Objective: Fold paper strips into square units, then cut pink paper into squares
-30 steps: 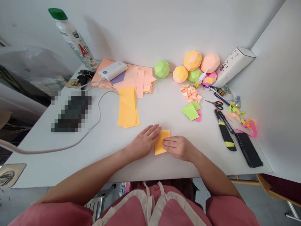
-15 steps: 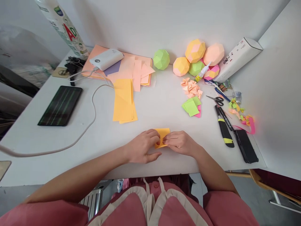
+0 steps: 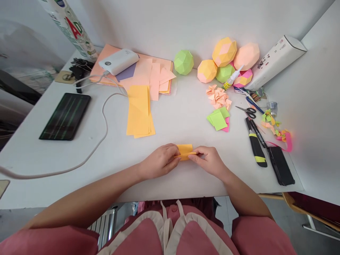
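Note:
A small piece of orange paper (image 3: 185, 149) lies between my hands near the table's front edge, its near part folded up into a raised flap. My left hand (image 3: 164, 160) pinches the left end of that flap between thumb and fingers. At the right end, my right hand (image 3: 208, 158) grips the flap with its thumb below and fingers above. Longer orange paper strips (image 3: 138, 111) are stacked to the left beyond my hands. Green and pink paper squares (image 3: 218, 119) lie to the right, with a heap of folded peach paper pieces (image 3: 218, 96) behind them.
Faceted paper balls (image 3: 224, 51) stand along the back wall beside a glue bottle (image 3: 233, 78) and a white box (image 3: 278, 62). Scissors (image 3: 248, 111), a cutter (image 3: 256, 143) and a black case (image 3: 281, 165) lie right. A phone (image 3: 65, 116), cable (image 3: 105, 117) and power bank (image 3: 119, 61) lie left.
The near edge of the orange paper, flat before, has been lifted and folded upward. My left thumb has closed in against the fingers, and both hands now pinch the paper's ends.

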`<state>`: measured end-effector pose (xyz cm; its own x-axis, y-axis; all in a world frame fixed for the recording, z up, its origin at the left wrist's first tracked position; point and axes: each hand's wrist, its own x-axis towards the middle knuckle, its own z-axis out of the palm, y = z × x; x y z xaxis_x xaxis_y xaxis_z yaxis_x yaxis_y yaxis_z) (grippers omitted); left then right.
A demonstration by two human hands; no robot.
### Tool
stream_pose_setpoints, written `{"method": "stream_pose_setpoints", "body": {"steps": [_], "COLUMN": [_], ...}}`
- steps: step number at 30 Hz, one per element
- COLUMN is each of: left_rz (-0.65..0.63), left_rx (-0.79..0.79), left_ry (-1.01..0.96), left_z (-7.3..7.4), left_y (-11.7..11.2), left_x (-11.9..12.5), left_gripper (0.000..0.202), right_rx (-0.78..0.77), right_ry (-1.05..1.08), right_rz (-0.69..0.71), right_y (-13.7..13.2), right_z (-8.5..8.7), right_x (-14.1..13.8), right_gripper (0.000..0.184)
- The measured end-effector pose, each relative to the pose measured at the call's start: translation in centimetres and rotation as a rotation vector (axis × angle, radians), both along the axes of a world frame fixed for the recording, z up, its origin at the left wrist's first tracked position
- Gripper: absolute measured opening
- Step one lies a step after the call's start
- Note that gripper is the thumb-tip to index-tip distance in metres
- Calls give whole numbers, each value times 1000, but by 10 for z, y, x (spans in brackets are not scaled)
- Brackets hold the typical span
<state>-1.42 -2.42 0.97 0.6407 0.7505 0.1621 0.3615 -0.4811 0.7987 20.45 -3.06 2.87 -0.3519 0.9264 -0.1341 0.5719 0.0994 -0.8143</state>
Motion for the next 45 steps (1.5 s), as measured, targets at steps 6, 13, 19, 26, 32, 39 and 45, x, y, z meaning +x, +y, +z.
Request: {"method": "stream_pose_setpoints", "body": {"steps": [6,13,19,26,32,39,45], "left_rz": [34,10,-9,-5,67,100,104], "left_rx": [-6,21,37,86,64,-590,-756], "left_ry": [-3,-3,3,-20,-203,-273,-380], "left_z": [-2,-3,-2,-6,-5,1,1], "left_y": [-1,0,0,1,-1,-15,-17], "left_x": [1,0,-1,0,-1,1,3], "left_gripper": [14,13,18,14,5,28,35], "right_rx": [-38,-66,-57,-49,52,-120,-139], "right_ry": [-22,4,-3,-3,175,391,408], "right_rz": [-92,-96,-67,-56,-49,-83,-126], "right_y": [-8,-7,-6,-4,-7,-10,-9], "right_z": [0,0,4,3,10,21,20], "right_x": [-2,-3,-2,1,-2,-2,-4], "right_gripper": [30,26,27,29,23,24,23]}}
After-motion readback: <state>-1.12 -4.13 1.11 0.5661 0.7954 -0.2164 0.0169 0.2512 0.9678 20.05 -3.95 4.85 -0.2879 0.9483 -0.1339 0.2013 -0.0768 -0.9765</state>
